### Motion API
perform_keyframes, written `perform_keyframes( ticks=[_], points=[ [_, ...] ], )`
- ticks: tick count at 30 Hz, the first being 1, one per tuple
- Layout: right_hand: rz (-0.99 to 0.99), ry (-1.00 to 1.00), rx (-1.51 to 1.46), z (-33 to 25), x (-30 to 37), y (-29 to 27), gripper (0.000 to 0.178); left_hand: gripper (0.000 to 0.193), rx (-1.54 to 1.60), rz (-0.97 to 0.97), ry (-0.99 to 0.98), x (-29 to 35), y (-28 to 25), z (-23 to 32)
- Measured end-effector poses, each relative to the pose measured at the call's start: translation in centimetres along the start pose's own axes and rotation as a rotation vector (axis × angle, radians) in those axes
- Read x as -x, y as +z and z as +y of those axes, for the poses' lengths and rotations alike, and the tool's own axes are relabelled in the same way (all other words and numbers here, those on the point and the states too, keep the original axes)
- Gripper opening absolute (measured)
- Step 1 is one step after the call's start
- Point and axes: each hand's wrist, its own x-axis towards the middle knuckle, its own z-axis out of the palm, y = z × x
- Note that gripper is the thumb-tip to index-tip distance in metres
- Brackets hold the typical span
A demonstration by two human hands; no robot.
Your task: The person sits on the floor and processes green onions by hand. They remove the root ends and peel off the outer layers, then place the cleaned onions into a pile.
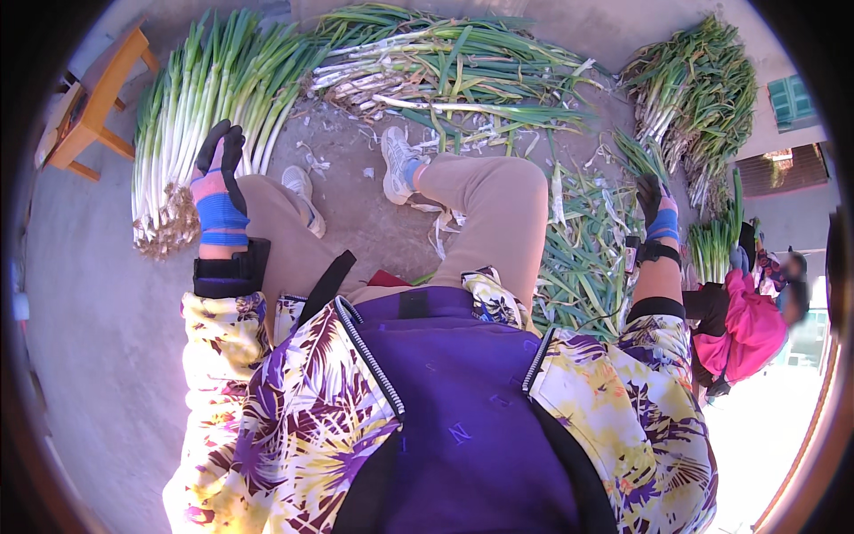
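Observation:
My left hand [221,189], in a blue, pink and black work glove, is raised with its fingers stretched upward and nothing in them. It is nearest to a thick row of green onions [169,151] with clean white stalks and brown roots, overlapping it in view; whether they touch cannot be told. Out to the right my right hand [658,209], in a matching glove, has its fingers extended and holds nothing visible. Below and beside it lie loose green leaf scraps [583,258] on the floor. A heap of green onions [445,67] lies on its side ahead of my feet.
A tall stack of green onions [689,98] leans at the far right by the wall. A wooden stool [93,111] stands at the far left. A person in a pink jacket [747,325] is at right beside more green onions [712,245]. White peelings [311,158] litter the floor.

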Motion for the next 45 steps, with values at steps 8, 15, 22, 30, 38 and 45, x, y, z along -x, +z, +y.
perform_keyframes(
  ticks=[8,15,22,30,38,45],
  points=[
    [-0.055,0.074,0.131,1.7,1.5,0.3,0.048,0.033,0.028,0.003,0.001,0.4,0.3,0.7],
    [-0.055,0.142,0.136,1.8,4.2,-8.9,0.053,0.033,0.091,-0.015,0.001,0.0,1.0,-0.8],
    [-0.112,0.183,0.067,6.4,5.4,-11.7,0.049,0.034,0.100,-0.064,-0.007,0.3,2.1,-0.3],
    [-0.131,0.341,0.084,14.7,3.9,-7.5,0.043,0.034,-0.094,-0.024,-0.023,0.7,2.1,0.4],
    [-0.145,0.337,0.317,17.4,5.3,-1.9,0.037,0.030,-0.030,0.003,-0.009,0.8,2.2,0.9],
    [-0.035,0.220,0.227,16.8,6.2,-4.7,0.032,0.031,0.065,-0.056,-0.010,0.3,2.4,-0.3]
  ],
)
